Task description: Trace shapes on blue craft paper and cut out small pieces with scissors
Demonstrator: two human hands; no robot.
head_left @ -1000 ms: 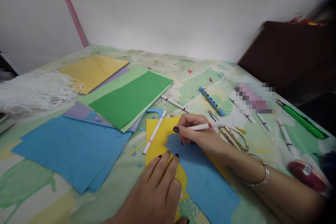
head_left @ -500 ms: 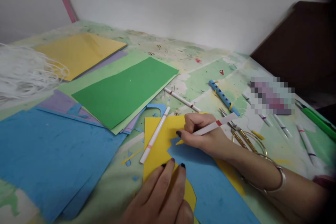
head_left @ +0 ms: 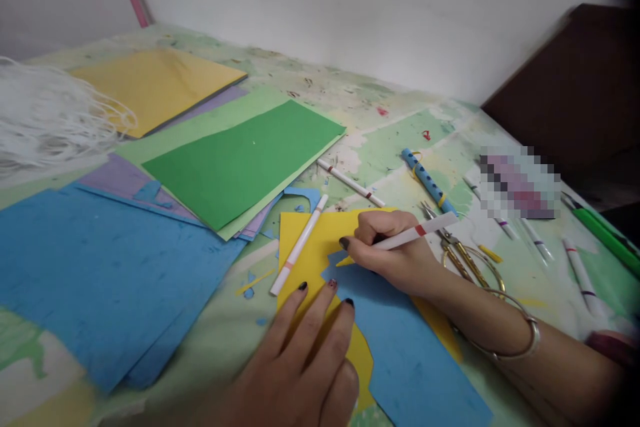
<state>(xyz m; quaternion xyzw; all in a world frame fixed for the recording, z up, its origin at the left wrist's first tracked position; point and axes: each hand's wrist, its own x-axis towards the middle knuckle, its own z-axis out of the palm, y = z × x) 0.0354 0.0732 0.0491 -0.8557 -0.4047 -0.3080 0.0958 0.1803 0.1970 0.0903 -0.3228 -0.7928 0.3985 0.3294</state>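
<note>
My right hand (head_left: pixel 395 250) is closed around a white marker (head_left: pixel 415 233) with a red band, its back end pointing up to the right. Under that hand lies a cut blue sheet (head_left: pixel 420 353) with a notched end, on top of a yellow sheet (head_left: pixel 305 233). A small yellow piece shows beside my right fingertips. My left hand (head_left: pixel 310 353) rests with spread fingers on the yellow sheet, the fingertips near the blue sheet's edge. Another white marker (head_left: pixel 300 247) lies across the yellow sheet's left side. The tip of the held marker is hidden.
Blue sheets (head_left: pixel 110 280), a green sheet (head_left: pixel 245 160) and a yellow-orange stack (head_left: pixel 165 90) lie left, beside white string (head_left: pixel 55 113). Scissors (head_left: pixel 460 253), a blue tube (head_left: pixel 427 180), several markers and a green cutter (head_left: pixel 605 233) are right. Blue scraps dot the patterned tablecloth (head_left: pixel 400 127).
My left fingers have spread further apart, and the index finger has shifted left on the yellow sheet. The view has shifted slightly. My right hand keeps its grip on the marker.
</note>
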